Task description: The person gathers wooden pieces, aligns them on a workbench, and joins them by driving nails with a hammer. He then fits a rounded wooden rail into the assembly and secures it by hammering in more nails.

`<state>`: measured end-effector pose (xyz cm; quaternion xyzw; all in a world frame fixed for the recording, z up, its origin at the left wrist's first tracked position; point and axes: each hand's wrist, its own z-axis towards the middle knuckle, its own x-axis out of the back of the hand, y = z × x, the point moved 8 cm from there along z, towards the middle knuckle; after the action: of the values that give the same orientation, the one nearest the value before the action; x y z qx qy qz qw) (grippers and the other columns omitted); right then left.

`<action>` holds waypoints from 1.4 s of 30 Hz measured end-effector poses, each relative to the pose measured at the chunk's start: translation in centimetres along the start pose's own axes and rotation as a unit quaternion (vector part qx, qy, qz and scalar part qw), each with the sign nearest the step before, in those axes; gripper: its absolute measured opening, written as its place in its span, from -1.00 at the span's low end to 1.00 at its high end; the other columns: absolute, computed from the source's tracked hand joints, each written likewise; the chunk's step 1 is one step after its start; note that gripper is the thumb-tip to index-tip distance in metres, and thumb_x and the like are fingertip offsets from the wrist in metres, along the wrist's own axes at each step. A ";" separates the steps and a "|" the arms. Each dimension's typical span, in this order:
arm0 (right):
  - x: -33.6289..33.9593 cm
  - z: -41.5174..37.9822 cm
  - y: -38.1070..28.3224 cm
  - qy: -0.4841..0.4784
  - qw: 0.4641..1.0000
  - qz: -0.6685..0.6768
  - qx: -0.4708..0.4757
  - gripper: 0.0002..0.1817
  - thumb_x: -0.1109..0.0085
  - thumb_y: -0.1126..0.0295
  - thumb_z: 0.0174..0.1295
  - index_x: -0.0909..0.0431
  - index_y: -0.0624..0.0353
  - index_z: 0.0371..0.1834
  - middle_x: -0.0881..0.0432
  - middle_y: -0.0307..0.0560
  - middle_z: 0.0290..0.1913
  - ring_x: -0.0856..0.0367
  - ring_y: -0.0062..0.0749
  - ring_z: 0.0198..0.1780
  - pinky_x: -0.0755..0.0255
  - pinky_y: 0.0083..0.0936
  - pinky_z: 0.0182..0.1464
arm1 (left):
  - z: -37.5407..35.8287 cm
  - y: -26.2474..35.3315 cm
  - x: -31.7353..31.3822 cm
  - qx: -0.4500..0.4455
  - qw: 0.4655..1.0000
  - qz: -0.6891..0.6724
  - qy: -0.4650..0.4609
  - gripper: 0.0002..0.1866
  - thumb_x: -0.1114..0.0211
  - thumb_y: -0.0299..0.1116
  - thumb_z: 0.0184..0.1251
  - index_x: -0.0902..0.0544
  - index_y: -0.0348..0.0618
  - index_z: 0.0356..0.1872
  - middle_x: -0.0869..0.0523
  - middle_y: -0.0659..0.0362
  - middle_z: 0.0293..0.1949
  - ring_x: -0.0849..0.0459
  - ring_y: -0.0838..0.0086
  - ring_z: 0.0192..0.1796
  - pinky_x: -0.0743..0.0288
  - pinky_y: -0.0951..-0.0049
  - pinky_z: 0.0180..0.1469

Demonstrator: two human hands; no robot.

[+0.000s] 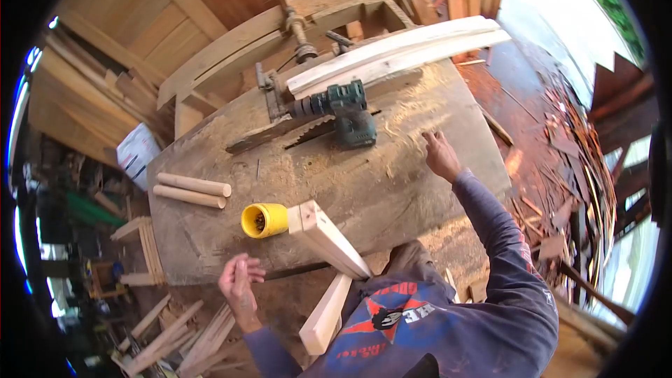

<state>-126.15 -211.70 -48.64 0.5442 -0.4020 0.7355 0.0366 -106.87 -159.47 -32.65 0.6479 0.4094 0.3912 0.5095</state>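
Observation:
My left hand hovers beside the bench's near edge, its fingers apart and nothing in them. Over the right half of the bench, my right hand has its fingertips drawn together; whatever they hold, if anything, is too small to make out. A squared pale timber leans up from my lap, its end beside a yellow cup of small dark fasteners. Below it, a second timber meets it at an angle by my lap. A green cordless drill lies further back on the bench.
Two round dowels lie at the bench's left. Behind the drill are saw blades, a clamp and long pale boards. Sawdust covers the bench top. Offcuts litter the floor at lower left.

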 end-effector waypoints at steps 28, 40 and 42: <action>-3.9 35.6 -2.9 -0.160 0.941 -0.199 0.223 -0.10 -0.39 -0.17 -0.02 -0.32 0.24 0.26 -0.37 0.27 0.22 -0.35 0.17 0.25 -0.21 -0.10 0.28 | -25.6 -21.4 -4.2 0.389 0.887 0.141 0.206 -0.35 -0.44 -0.42 0.10 -0.41 -0.35 0.24 -0.65 -0.05 0.01 -0.66 0.25 0.02 -0.51 0.38 0.10; 25.1 26.7 -11.0 0.156 0.950 -0.068 0.262 -0.48 -0.27 0.36 0.11 -0.36 0.17 0.16 -0.59 0.27 -0.02 -0.58 0.18 0.00 -0.49 -0.07 -0.02 | -14.3 -16.9 -7.8 0.110 0.991 -0.023 -0.071 -0.15 -0.40 -0.40 0.21 -0.12 -0.22 0.49 -0.53 0.06 0.24 -0.49 0.35 0.27 -0.36 0.34 0.31; 30.1 22.8 -12.1 0.212 0.942 -0.122 0.229 -0.52 -0.29 0.28 0.17 -0.39 0.15 0.13 -0.64 0.21 -0.09 -0.65 0.18 -0.09 -0.55 -0.09 -0.15 | -13.9 -17.3 -8.0 0.159 0.970 -0.161 -0.082 -0.20 -0.39 -0.38 0.21 -0.19 -0.20 0.45 -0.56 0.10 0.19 -0.52 0.39 0.21 -0.40 0.36 0.26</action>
<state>-114.79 -229.53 -15.10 0.4140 -0.1362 0.8960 0.0854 -124.85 -159.71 -47.93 0.6761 0.5222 0.1788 0.4880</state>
